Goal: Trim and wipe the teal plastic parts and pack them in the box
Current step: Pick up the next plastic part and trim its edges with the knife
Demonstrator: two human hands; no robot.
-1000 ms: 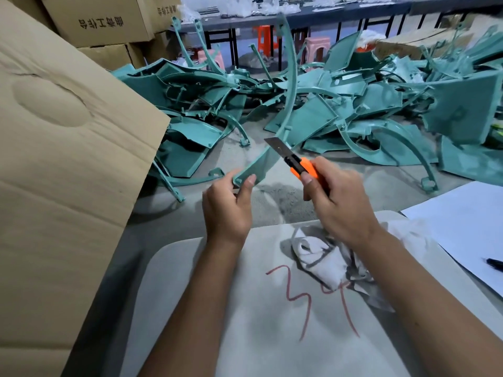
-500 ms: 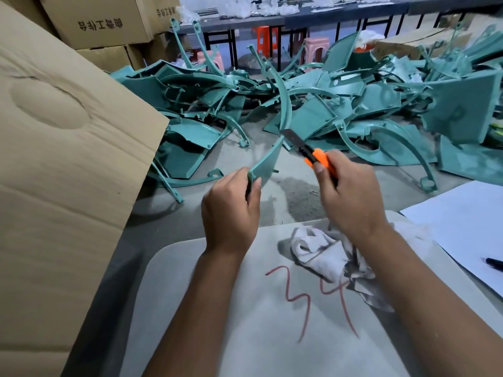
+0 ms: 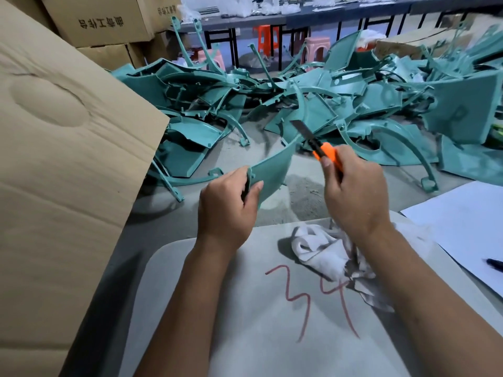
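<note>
My left hand [image 3: 227, 208] grips the near end of a curved teal plastic part [image 3: 275, 167], which arcs up and away toward the pile. My right hand [image 3: 353, 194] holds an orange utility knife [image 3: 325, 155], its dark blade extended and lying against the part's upper edge. A large pile of teal plastic parts [image 3: 381, 110] covers the table behind. A white rag [image 3: 321, 248] lies on the grey board under my right wrist. The brown cardboard box [image 3: 62, 164] stands at the left, its flap raised toward me.
The grey board [image 3: 245, 322] with red "34" lies in front of me. White paper [image 3: 462, 227] with a pen [image 3: 494, 262] sits at the right. Stacked cartons [image 3: 103, 23] stand at the back left; dark tables and coloured stools stand beyond the pile.
The part's far end has swung down from nearly upright to a lower arc. My right hand and knife moved up and right along its edge. My left hand closed more fully round the near end.
</note>
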